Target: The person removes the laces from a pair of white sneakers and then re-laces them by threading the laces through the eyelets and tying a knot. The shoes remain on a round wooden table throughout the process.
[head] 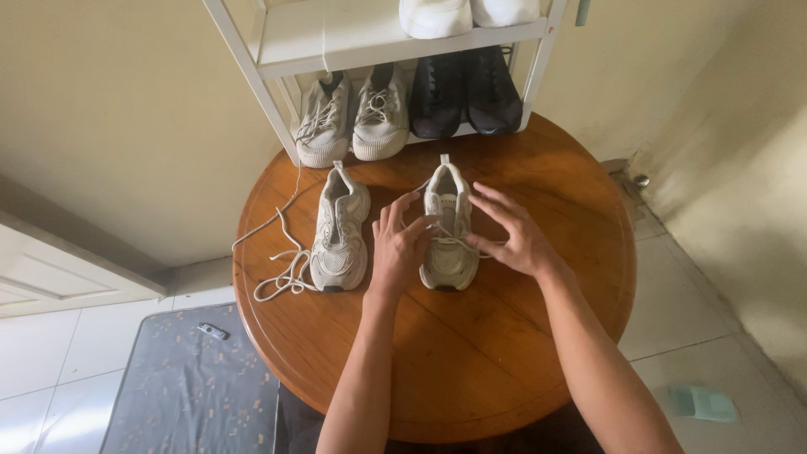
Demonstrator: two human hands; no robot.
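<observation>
Loose white laces (282, 252) trail off the left edge of the round wooden table (504, 370), well left of the fingers. Beside them lies an unlaced pale sneaker (339, 231), toe toward the person, just left of the left hand (395, 248). That hand rests against the left flank of a second pale sneaker (448, 223); its fingers are spread apart, and the fingertips touch the lace area over the tongue. This sneaker sits between both hands, near the table's centre. The right hand (513, 231) hovers over its right flank, fingers also spread and lightly curled; thumb and forefinger appear to pinch a lace strand, though the grip cannot be confirmed. Beyond the fingertips, a white shoe rack (336, 55) holds a pale pair (353, 118) and a black pair (464, 92).
</observation>
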